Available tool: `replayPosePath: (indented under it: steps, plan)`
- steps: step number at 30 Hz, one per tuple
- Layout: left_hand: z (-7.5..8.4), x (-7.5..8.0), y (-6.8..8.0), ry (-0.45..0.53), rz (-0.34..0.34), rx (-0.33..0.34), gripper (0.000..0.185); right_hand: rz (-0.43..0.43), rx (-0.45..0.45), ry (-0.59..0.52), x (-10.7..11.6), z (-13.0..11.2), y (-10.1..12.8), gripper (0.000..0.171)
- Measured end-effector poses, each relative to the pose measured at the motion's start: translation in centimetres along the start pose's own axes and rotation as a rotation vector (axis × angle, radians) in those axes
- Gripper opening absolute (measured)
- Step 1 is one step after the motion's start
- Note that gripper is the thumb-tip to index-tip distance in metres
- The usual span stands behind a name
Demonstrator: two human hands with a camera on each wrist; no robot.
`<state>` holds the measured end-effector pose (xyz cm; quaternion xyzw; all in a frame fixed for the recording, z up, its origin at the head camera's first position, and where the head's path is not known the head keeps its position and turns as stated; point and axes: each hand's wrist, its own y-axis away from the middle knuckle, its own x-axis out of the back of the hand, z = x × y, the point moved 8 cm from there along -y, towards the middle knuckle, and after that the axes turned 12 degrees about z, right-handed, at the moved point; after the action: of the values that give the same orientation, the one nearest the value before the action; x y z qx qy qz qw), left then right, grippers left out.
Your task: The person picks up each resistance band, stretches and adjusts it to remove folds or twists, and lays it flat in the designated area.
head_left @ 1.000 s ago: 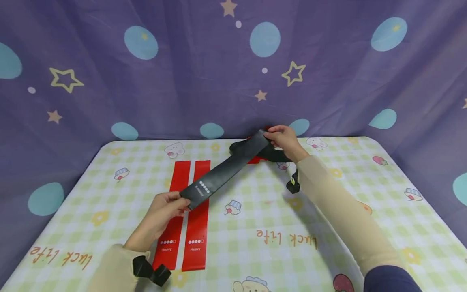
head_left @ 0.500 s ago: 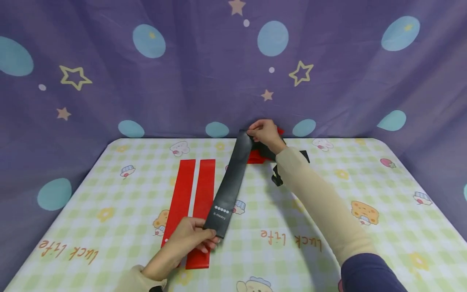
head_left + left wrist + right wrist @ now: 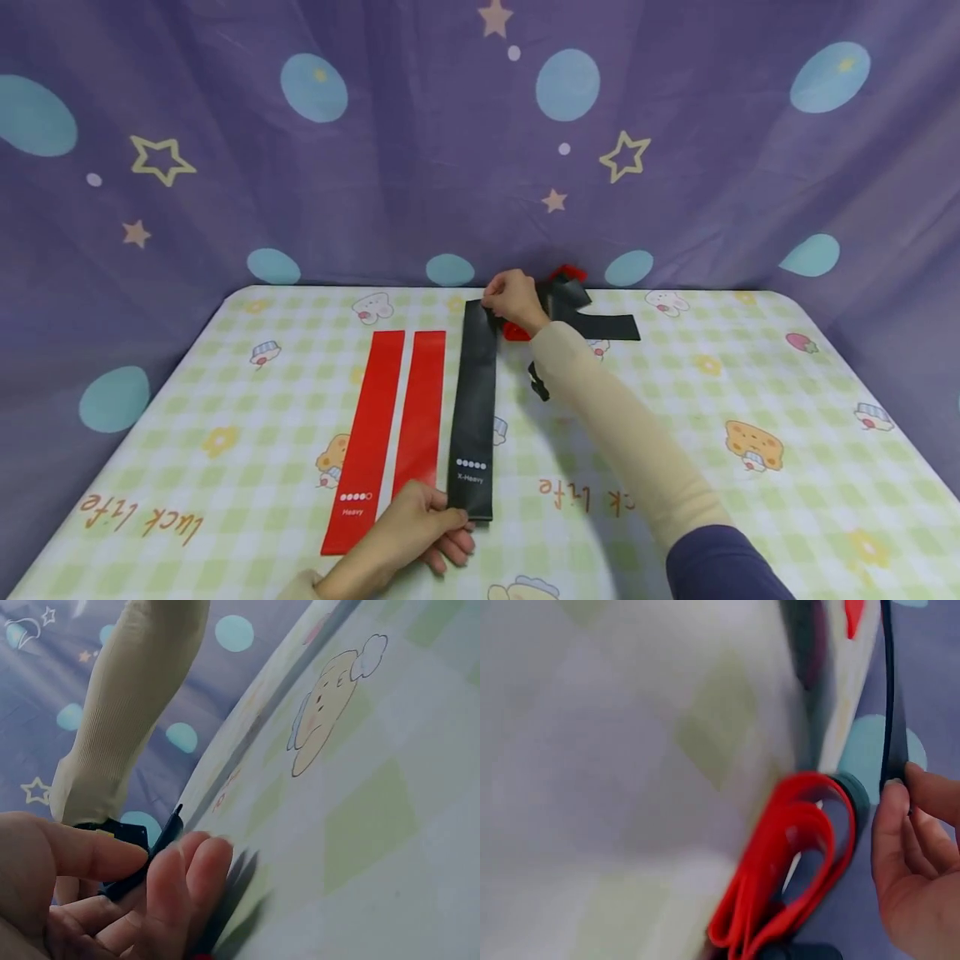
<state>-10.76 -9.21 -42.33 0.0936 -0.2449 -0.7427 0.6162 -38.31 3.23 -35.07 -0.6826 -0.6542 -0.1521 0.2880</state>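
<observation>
A black resistance band [image 3: 474, 400] printed "X-Heavy" stretches lengthwise between my two hands, close over the table. At its near end my left hand [image 3: 412, 531] pinches it between thumb and fingers; the left wrist view shows the dark band edge [image 3: 161, 836] under the thumb. My right hand [image 3: 517, 300] pinches the far end, and in the right wrist view the band's thin edge [image 3: 889, 697] runs up from the fingertips. Left of it lie two flat red resistance bands [image 3: 369, 425], side by side, the left one printed "Heavy". My left hand covers the second one's near end.
Behind my right hand, at the table's back edge, is a loose pile of red and black bands [image 3: 600, 326]. The right wrist view shows a looped red band [image 3: 769, 862] there. A purple patterned curtain [image 3: 420, 150] hangs behind the checkered tablecloth [image 3: 247, 450].
The black band has swung from a slant across the red bands to nearly parallel on their right. My left hand moved nearer and rightward; my right hand moved left, and the band sank.
</observation>
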Motion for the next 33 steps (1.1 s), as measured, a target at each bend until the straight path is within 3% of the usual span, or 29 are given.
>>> replayPosePath:
  steps: [6,13,22,33]
  plan:
    - [-0.7,-0.4,0.7,-0.087,-0.042,0.046,0.02,-0.091,0.017,0.154,-2.2,-0.2,0.7,0.006]
    - [-1.1,-1.0,1.3,-0.144,-0.093,0.08,0.021,-0.179,0.079,0.26,-3.8,-0.4,1.0,0.011]
    - [-1.7,-0.9,1.5,-0.209,-0.076,0.12,0.022,-0.181,0.131,0.344,-3.8,-0.7,1.3,0.014]
    - [-2.0,-1.1,1.7,-0.235,-0.065,0.115,0.025,-0.186,0.164,0.389,-4.0,-0.7,1.3,0.016]
